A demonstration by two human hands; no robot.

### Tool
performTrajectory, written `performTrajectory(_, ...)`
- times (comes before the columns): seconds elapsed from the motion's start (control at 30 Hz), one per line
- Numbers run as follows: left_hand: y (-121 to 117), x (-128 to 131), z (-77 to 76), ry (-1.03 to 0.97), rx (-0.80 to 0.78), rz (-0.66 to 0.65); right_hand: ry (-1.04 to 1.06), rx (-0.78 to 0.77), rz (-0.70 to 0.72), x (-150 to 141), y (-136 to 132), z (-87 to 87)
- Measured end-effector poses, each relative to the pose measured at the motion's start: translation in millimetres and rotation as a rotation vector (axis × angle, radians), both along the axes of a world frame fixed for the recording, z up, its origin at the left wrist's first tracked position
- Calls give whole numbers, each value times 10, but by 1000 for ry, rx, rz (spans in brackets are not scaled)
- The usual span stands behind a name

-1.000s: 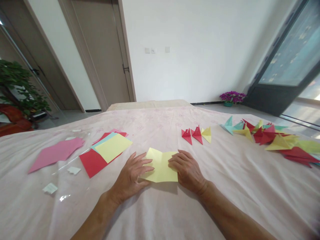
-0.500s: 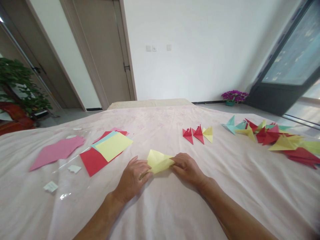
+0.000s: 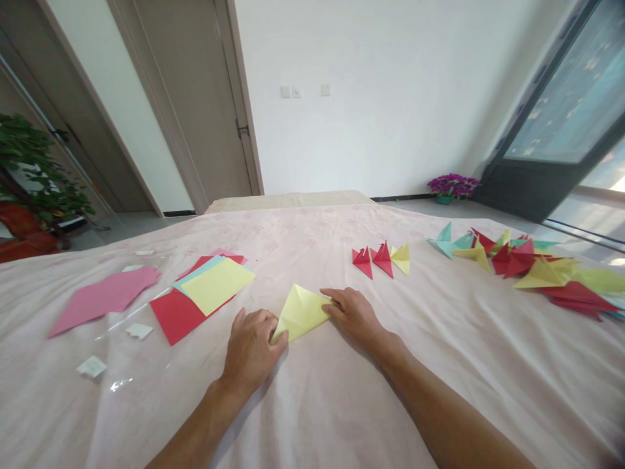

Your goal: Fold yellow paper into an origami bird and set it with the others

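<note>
Between my hands lies a sheet of yellow origami paper (image 3: 303,311), folded to a rough triangle with its peak pointing away from me and crease lines showing. My left hand (image 3: 254,342) pinches its lower left corner, thumb on top and the fingers curled behind. My right hand (image 3: 352,319) grips the right corner between thumb and fingers, with the index finger stretched out along the edge. Beyond my right hand stand two red folded paper cranes (image 3: 382,259) and a yellow folded piece (image 3: 401,259) in a row.
To the left, red, blue and yellow sheets (image 3: 219,286) overlap beside pink paper (image 3: 105,299), a clear plastic wrapper (image 3: 120,371) and white scraps (image 3: 91,367). A heap of coloured folded cranes (image 3: 527,260) spreads at the right. A pale pink cloth (image 3: 312,417) covers the table.
The yellow paper has gone from a loosely raised, curved shape to a flatter triangle with a clear peak. My right index finger has extended, and the view has shifted slightly.
</note>
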State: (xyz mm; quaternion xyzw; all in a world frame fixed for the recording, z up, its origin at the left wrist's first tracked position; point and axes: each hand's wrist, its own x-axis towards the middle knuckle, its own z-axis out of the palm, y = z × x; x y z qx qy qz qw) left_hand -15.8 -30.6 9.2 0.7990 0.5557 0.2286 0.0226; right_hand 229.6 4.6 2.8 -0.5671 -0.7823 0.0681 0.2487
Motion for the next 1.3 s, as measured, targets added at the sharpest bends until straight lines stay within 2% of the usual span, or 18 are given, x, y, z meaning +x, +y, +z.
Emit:
performTrajectory(0.13,-33,20,30,39,61,68,-60,26,5,-42,-17,28)
performTrajectory(0.2,-20,14,6,28,136,57,-90,48,0,-68,-33,52)
performTrajectory(0.27,4,5,-48,34,201,-52,-118,71,-8,-97,-54,80)
performTrajectory(0.37,24,4,-145,87,196,-301,-147,98,-28,-148,-102,118)
performTrajectory(0.47,2,29,-181,144,122,-389,-155,106,-36,-218,-170,123)
performTrajectory(0.63,-80,93,-44,237,90,-324,-112,62,-46,-319,-248,62)
performTrajectory(0.77,-199,130,69,364,48,-220,-100,4,-79,-288,-232,32)
performTrajectory(0.9,-365,132,71,551,-23,-51,-62,-55,-125,-170,-174,22)
performTrajectory(0.97,-426,125,77,601,-73,-7,-38,-67,-145,-95,-132,10)
performTrajectory(1.1,-459,112,201,596,-173,-6,-6,-50,-163,37,-57,-23)
performTrajectory(1.2,-410,96,308,517,-209,20,30,-19,-137,79,-41,-42)
performTrajectory(1.3,-307,62,291,383,-169,82,71,26,-86,77,-51,-52)
